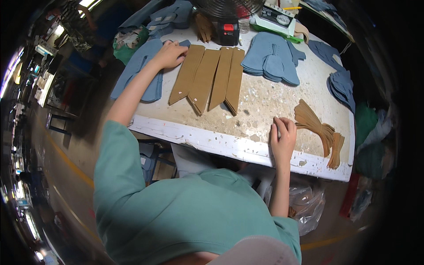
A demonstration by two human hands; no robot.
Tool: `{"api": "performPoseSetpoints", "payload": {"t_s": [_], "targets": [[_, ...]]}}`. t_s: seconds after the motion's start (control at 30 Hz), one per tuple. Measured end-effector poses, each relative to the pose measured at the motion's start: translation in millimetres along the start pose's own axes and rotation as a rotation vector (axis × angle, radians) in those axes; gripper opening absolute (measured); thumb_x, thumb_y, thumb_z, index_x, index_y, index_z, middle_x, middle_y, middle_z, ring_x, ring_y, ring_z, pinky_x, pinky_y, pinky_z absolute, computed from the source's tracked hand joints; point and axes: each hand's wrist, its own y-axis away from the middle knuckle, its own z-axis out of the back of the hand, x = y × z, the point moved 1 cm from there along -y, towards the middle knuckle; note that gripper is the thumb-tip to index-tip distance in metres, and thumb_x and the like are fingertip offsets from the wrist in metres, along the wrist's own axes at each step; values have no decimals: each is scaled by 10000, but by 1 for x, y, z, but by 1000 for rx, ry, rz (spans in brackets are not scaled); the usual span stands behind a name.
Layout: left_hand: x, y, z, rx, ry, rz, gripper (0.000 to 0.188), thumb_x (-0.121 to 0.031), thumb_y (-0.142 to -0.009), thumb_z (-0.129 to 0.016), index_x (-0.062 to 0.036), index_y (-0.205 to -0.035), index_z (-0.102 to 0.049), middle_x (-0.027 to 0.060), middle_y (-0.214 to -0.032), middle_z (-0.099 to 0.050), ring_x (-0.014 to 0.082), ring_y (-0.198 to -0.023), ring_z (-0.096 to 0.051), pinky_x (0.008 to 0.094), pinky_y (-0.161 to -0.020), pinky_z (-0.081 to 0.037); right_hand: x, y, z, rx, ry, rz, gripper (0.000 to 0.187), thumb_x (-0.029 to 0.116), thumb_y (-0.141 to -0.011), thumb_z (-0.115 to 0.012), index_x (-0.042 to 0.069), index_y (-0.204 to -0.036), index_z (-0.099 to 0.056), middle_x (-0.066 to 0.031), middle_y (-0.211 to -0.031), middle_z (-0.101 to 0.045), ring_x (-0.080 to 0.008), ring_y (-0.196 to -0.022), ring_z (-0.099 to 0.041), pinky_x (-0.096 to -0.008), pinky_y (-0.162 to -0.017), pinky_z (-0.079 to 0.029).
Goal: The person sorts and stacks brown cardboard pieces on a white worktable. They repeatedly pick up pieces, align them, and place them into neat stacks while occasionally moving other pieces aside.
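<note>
My left hand, its fingers bent together, is at the upper edge of a stack of blue cut fabric pieces; what it pinches, if anything, is hidden. Right beside it lie brown strips with notched ends, and a second group of brown strips is next to those. Near the table's front edge my right hand rests with curled fingers, and I cannot make out anything in them. Just right of it are a fanned bundle of thin brown strips and a smaller tied-looking bundle.
More blue pieces are stacked at the back middle, with others along the right edge. A fan, a black-and-red battery-like block and a box stand at the back. The white table edge is chipped. A plastic bag hangs below.
</note>
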Motion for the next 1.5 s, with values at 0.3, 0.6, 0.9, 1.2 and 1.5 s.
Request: {"api": "performPoseSetpoints", "payload": {"t_s": [0.3, 0.6, 0.9, 1.2, 1.5], "targets": [[15, 24, -11, -73, -116, 26, 179, -137, -763, -629, -118, -941, -631, 31, -969, -655, 243, -1054, -530, 424, -928, -349, 2, 1, 1, 15, 19, 0, 218, 55, -852, -633, 16, -1061, -678, -134, -1042, -598, -289, -1005, -564, -364, -890, -452], [23, 8, -26, -91, -226, 202, 246, -133, -748, -606, -127, -988, -658, 44, -1010, -670, 264, -1091, -538, 444, -959, -361, -3, 1, 11, 91, -119, 1, 241, 80, -837, -657, 13, -1067, -680, -140, -1063, -605, -299, -1013, -575, -371, -900, -452], [-127, 25, 5, -245, 167, -21, 581, -478, -856, -610, -179, -1343, -506, 113, -1435, -451, 324, -1379, -340, 546, -1138, -222, -51, -41, 86, 9, 29, -121, 261, 150, -852, -666, 62, -1095, -703, -116, -1026, -664, -260, -983, -609, -350, -876, -474], [-179, 38, -10, -50, 181, 123, 692, -546, -910, -504, -248, -1500, -299, 64, -1588, -185, 345, -1454, -166, 588, -1152, -110, 42, -108, -81, 308, -471, 266, 440, 182, -894, -603, 33, -1303, -537, -231, -1324, -499, -395, -1165, -529, -396, -982, -439], [-135, 70, -16, -10, 141, 303, 647, -553, -943, -439, -236, -1494, -317, 132, -1572, -207, 351, -1449, -178, 564, -1151, -130, 90, -77, -154, 197, -242, 258, 468, 244, -889, -587, -9, -1281, -551, -312, -1394, -397, -481, -1339, -302, -541, -1155, -168]]}}
